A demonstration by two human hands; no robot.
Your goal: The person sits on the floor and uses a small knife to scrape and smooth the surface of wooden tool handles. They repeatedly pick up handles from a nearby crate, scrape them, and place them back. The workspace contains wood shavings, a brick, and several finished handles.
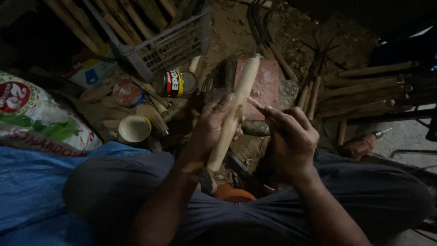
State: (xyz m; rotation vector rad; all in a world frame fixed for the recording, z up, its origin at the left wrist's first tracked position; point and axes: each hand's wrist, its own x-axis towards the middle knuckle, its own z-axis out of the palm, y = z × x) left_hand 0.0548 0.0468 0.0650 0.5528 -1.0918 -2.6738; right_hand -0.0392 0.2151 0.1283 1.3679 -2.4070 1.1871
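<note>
A: Above the seated person's lap, the left hand (210, 130) is clenched round a pale wooden rod (234, 114), holding it slanted over the red block (265, 86). The right hand (291, 141) pinches a thin sliver-like tool (253, 102) against the rod's side.

B: Which step?

A: Judging by the grip, scraping or trimming the rod; the next stroke calls for a steady hold and a light, controlled draw.

B: And the surroundings?

A: Dim earthen floor (227, 32): finished rods (368, 89) toward its right edge, a grey crate (159, 45) of sticks at the far left, tins (175, 83) and a cup (134, 128) beside it, a drill (362, 145) nearby.
</note>
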